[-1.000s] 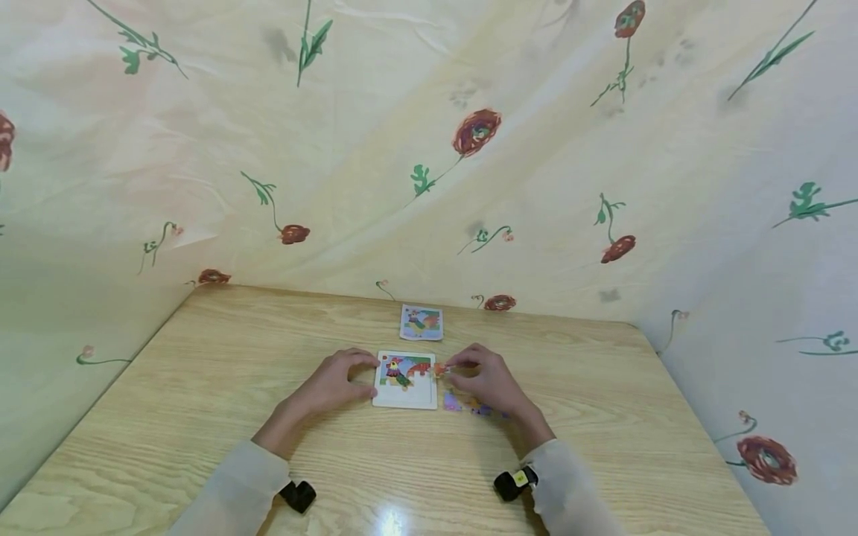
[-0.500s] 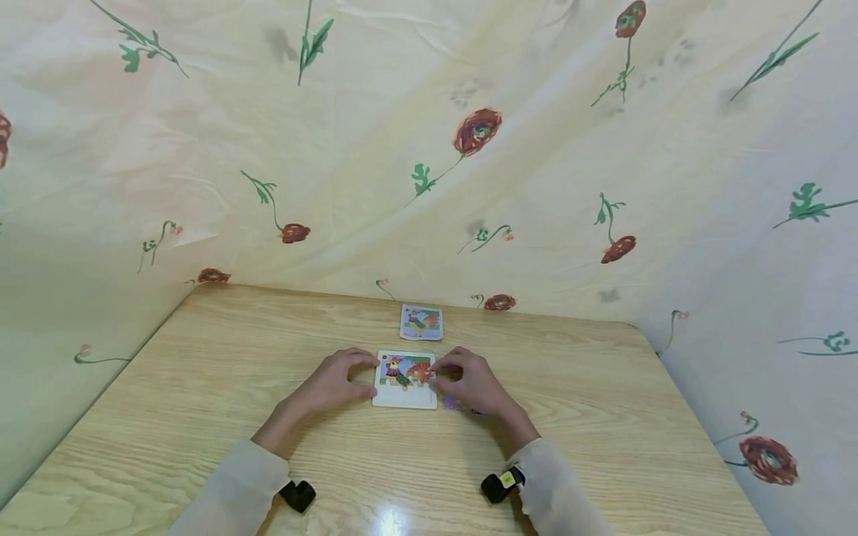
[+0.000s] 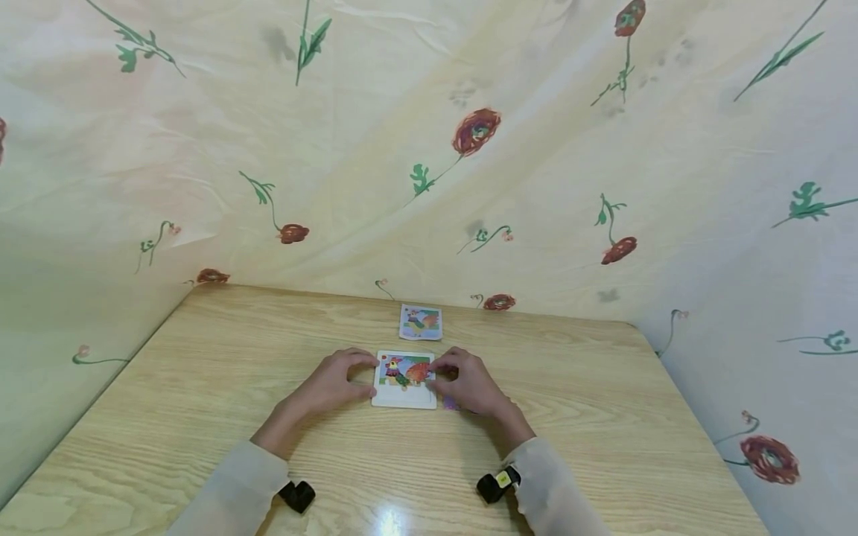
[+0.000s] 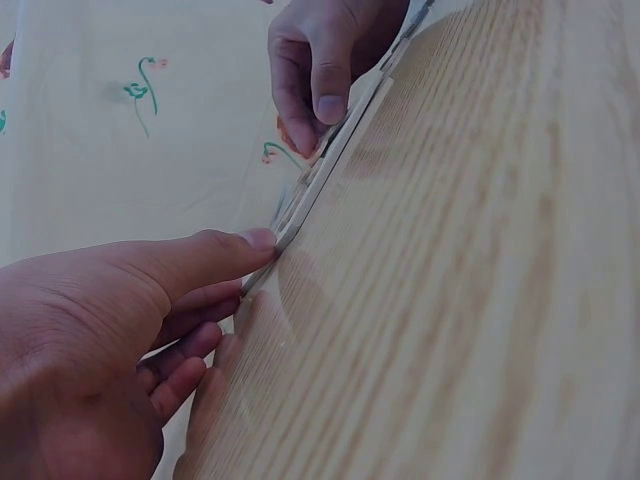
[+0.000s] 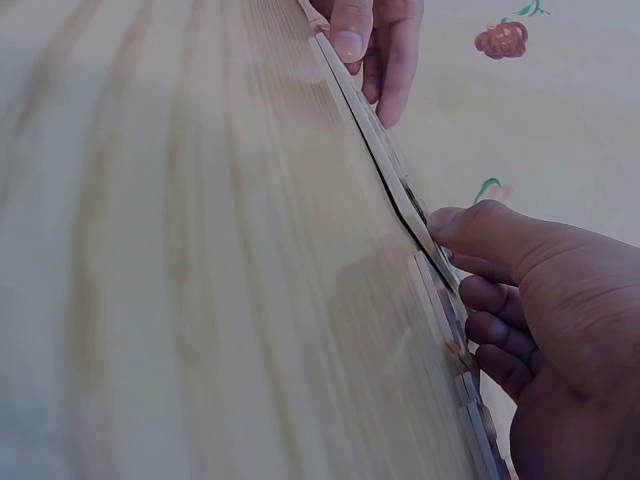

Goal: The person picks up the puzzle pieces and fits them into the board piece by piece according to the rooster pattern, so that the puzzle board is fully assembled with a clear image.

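A white puzzle tray (image 3: 402, 403) lies on the wooden table, its upper part filled with rooster picture pieces and its lower strip bare white. My left hand (image 3: 338, 381) grips the tray's left edge between thumb and fingers; in the left wrist view the left thumb (image 4: 258, 240) rests on the rim. At the tray's right side, my right hand (image 3: 469, 381) pinches an orange jigsaw piece (image 3: 424, 372) within the rooster's tail, partly hidden by the fingertips. The right thumb (image 5: 445, 222) is right at the tray's corner in the right wrist view.
Loose jigsaw pieces (image 3: 450, 403) lie right of the tray, mostly under my right hand; their stacked edges (image 5: 470, 400) show in the right wrist view. A rooster picture card (image 3: 421, 323) lies behind the tray. Flowered cloth (image 3: 348, 186) hangs around the table (image 3: 268, 327).
My right hand has moved left with the orange jigsaw piece, from beside the tray onto its right part, where the rooster's tail now looks fuller. The left hand has stayed on the tray's edge.
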### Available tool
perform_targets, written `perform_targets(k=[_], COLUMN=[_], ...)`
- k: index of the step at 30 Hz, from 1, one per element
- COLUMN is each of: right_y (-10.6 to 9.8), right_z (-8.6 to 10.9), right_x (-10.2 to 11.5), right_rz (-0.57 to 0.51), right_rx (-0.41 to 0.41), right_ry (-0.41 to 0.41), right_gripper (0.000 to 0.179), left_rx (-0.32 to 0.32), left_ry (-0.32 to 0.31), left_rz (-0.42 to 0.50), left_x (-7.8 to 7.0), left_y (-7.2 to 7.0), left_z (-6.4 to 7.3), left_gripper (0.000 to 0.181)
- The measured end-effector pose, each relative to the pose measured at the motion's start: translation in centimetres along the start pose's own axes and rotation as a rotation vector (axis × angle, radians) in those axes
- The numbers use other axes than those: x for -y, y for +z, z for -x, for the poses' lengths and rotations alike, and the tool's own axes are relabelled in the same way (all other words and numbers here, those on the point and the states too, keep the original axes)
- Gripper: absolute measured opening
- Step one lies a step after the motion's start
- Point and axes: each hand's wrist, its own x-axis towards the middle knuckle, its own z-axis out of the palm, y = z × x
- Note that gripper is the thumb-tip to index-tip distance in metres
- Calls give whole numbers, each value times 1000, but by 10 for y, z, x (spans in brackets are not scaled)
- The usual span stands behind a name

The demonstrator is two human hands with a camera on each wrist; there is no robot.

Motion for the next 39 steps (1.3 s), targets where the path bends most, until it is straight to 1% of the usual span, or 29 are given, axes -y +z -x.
perform_targets(k=[9, 15, 19, 24, 31, 39], right_y=[0, 0, 1, 3, 4, 8], right_z=[0, -2, -4, -6, -9, -11], right_x=[-2, -3, -1, 1, 2, -3], right_rz=[0, -4, -31, -73, -50, -39], right_rx=[8, -1, 8, 41, 44, 49], right_ry=[2, -18, -48, -47, -91, -100], right_gripper=[23, 22, 20, 21, 21, 20], left_rx=[-1, -9, -13, -14, -20, -18], left_ry=[6, 0, 2, 6, 2, -7], left_rz=[13, 0, 1, -10, -13, -9], left_x=[0, 0, 0, -1, 0, 0], left_y=[1, 1, 1, 1, 2, 3], left_z=[0, 1, 0, 0, -4, -3], left_gripper=[46, 46, 45, 45, 45, 45])
